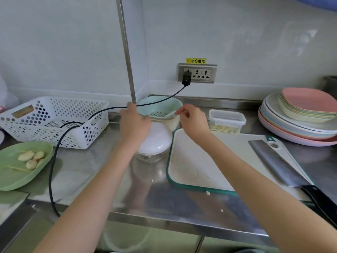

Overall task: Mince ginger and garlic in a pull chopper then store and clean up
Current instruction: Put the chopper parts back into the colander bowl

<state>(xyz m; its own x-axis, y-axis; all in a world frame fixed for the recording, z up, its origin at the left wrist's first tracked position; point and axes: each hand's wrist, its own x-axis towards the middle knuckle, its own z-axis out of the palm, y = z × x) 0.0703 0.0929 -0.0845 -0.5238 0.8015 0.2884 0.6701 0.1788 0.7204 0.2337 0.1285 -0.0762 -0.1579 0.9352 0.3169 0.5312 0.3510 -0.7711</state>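
Left hand (134, 123): rests on the chopper (155, 141) lid, fingers lying flat.
Right hand (193, 120): raised above the cutting board (209, 161), fingertips pinched together; cannot tell on what.

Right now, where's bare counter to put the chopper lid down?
Bare steel lies in front of the pull chopper, between the black cable and the cutting board, down to the counter's front edge; a few scraps lie there. The board's middle is also bare. It is crowded behind: colander, storage box, plate stack. The cleaver takes the board's right side.
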